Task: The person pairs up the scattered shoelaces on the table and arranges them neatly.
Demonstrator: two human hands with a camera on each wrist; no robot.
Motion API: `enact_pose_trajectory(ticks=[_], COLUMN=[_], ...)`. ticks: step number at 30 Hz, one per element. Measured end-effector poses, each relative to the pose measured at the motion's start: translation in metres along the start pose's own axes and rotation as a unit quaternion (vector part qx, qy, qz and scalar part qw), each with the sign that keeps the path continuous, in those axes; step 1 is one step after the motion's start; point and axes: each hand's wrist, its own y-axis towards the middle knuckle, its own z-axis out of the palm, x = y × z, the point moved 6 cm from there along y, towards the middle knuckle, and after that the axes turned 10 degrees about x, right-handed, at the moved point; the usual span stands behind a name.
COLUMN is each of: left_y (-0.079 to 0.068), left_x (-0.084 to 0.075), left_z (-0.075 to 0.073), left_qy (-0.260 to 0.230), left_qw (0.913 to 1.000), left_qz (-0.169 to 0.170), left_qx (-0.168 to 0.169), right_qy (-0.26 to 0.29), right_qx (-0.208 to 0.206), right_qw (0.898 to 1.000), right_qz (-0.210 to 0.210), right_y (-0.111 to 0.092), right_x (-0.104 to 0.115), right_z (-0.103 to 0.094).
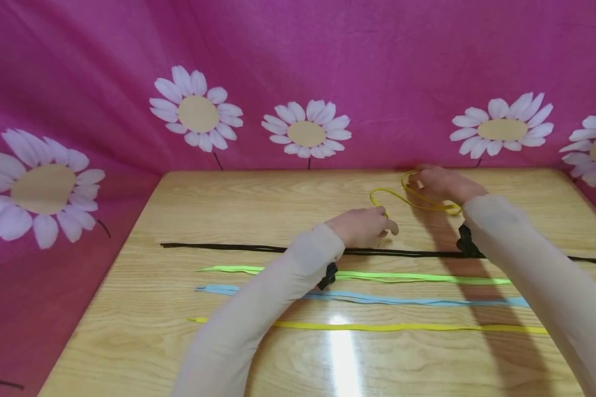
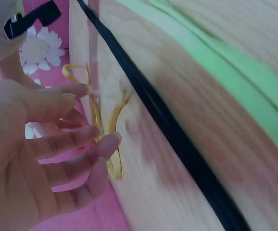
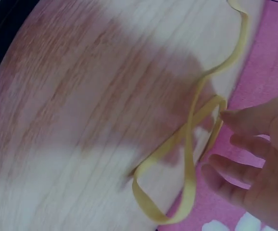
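Observation:
A thin yellow shoelace (image 1: 388, 190) lies in loose loops near the back edge of the wooden table. My right hand (image 1: 439, 183) pinches part of it between thumb and forefinger; the forefinger is mostly hidden in the right wrist view, where one lace loop (image 3: 189, 187) curves beside the hand. Just above the table, my left hand (image 1: 365, 227) hovers with fingers loosely spread, close to one end of that lace. In the left wrist view its fingers (image 2: 71, 144) hold nothing, and the lace (image 2: 114, 120) passes behind them.
Several laces stretch sideways across the table (image 1: 144, 309): black (image 1: 218, 246), green (image 1: 377, 275), light blue (image 1: 372, 299) and flat yellow (image 1: 357, 327). My forearms cross over them. A pink cloth (image 1: 377, 55) with white flowers hangs behind and beside the table.

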Motion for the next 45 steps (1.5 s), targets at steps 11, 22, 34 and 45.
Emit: enact_pose_trajectory(ticks=[11,22,34,45], left_y=[0.009,0.004,0.009,0.015], left_x=[-0.004,-0.001,0.000,0.010], left_z=[0.012,0.007,0.009,0.017], left_qy=[0.030,-0.005,0.003,-0.032], left_qw=[0.9995,0.9998,0.9988,0.9927], left_qz=[0.001,-0.020,-0.040,-0.116], left_qx=[0.008,0.001,-0.030,-0.009], right_qy=[-0.009,-0.064,-0.039,-0.001], right_qx=[0.066,0.066,0.040,0.025], right_qw=[0.997,0.996,0.996,0.996], right_qz=[0.047,0.020,0.066,0.084], right_y=[0.002,0.007,0.012,0.015], right_x=[-0.005,-0.005,-0.020,-0.023], right_z=[0.010,0.008,0.002,0.001])
